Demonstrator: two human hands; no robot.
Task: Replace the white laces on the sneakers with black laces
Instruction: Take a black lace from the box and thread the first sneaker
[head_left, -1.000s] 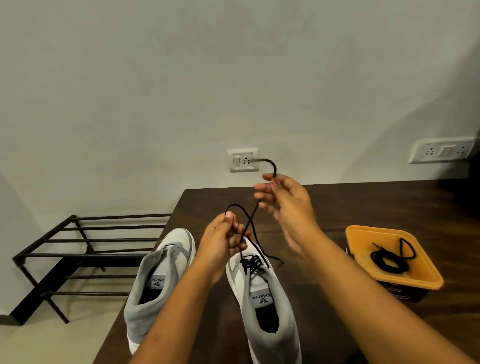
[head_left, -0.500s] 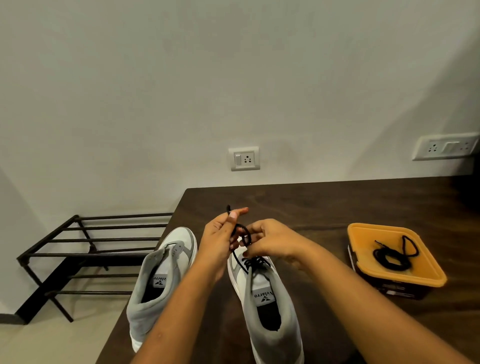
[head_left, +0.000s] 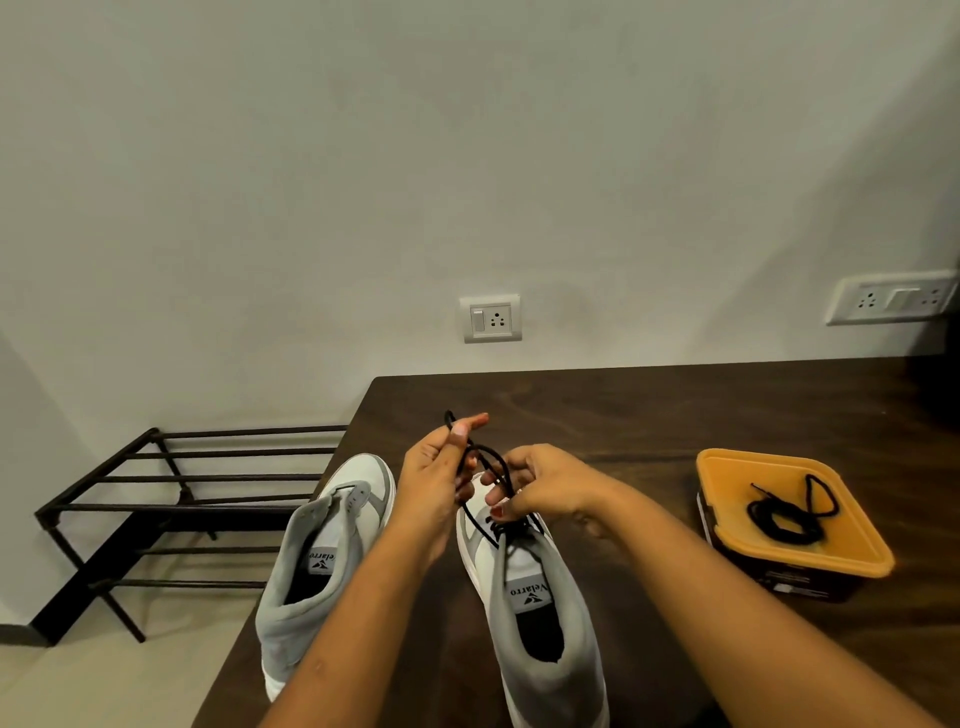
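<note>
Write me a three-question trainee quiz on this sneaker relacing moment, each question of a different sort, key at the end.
1. True or false: the left sneaker has no lace threaded through it.
2. Short answer: which hands grip the black lace above the right sneaker?
3. Pick one. The spare black lace lies coiled: A in the left sneaker; B on the orange lid; C draped over the right sneaker.

Key
1. True.
2. Both: the left hand pinches it higher up, and the right hand holds it near the eyelets.
3. B.
</note>
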